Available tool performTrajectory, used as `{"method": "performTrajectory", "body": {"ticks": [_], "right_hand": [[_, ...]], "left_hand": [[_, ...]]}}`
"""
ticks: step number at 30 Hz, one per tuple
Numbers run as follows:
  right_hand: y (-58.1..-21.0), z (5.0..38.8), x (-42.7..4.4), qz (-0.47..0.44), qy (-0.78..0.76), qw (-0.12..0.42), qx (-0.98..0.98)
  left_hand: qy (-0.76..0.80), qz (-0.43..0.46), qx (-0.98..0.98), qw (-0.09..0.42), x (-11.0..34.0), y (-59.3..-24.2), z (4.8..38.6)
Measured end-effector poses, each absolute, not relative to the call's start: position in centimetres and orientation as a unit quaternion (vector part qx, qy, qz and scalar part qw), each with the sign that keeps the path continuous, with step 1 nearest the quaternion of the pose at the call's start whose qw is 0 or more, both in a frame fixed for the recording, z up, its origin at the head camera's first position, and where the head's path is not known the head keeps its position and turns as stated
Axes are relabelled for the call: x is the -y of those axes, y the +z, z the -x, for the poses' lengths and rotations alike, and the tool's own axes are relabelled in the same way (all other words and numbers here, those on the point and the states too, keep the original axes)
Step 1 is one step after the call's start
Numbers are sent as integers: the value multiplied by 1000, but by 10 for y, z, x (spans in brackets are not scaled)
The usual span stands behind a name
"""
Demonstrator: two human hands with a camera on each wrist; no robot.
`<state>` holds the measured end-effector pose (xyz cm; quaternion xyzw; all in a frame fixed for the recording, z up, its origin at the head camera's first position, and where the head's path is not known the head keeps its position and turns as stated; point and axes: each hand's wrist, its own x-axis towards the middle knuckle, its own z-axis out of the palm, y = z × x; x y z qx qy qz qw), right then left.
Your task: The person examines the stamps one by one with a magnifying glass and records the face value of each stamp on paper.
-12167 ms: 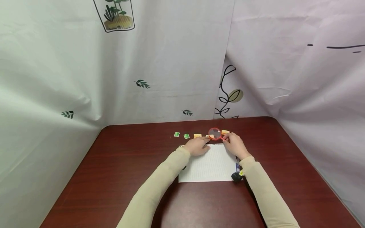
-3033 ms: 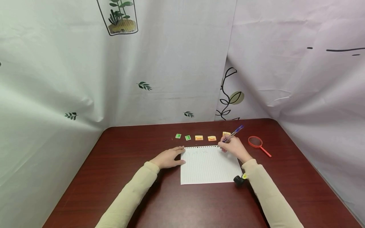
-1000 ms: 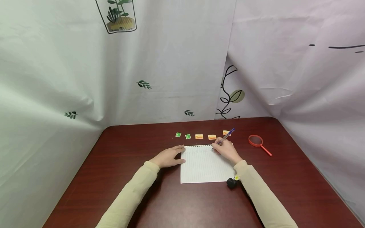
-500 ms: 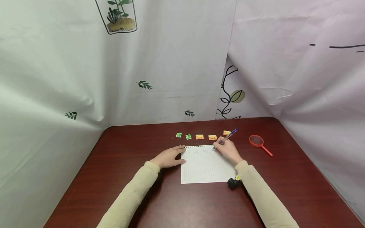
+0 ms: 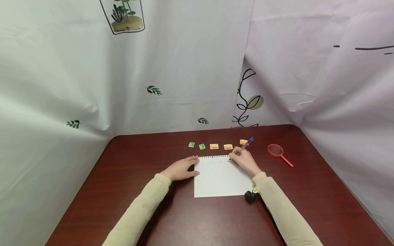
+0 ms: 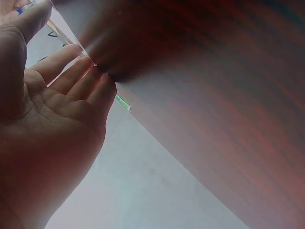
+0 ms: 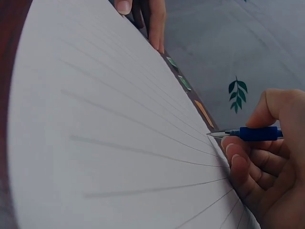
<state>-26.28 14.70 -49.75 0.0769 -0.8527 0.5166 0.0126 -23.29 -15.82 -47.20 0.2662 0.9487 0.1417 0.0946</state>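
Note:
A sheet of lined paper (image 5: 220, 179) with punched holes along its far edge lies on the table. My right hand (image 5: 245, 162) pinches a blue ballpoint pen (image 5: 247, 142), its tip at the paper near the holed edge. In the right wrist view the pen (image 7: 259, 134) sits between thumb and fingers, tip on the sheet. Faint marks run along the top line, too small to read. My left hand (image 5: 181, 169) rests at the paper's left edge with fingers extended; the left wrist view shows its palm (image 6: 52, 119) and straight fingers.
Two green stamps (image 5: 201, 146) and three orange stamps (image 5: 214, 146) line up beyond the paper. A red magnifying glass (image 5: 275, 150) lies to the right. A black wrist camera (image 5: 249, 196) is by the right cuff. A printed cloth (image 5: 191, 68) hangs behind the table.
Earlier, my right hand held the magnifying glass over the stamps; it now lies at the right, and the hand holds the pen. My left hand moved to the paper's left edge.

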Motion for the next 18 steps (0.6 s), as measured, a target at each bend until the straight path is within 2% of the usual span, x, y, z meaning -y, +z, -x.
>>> {"method": "performTrajectory", "body": {"ticks": [18], "right_hand": [[-497, 262, -151, -63, 534, 10, 843]], "left_hand": [[139, -265, -949, 96, 157, -473, 233]]}}
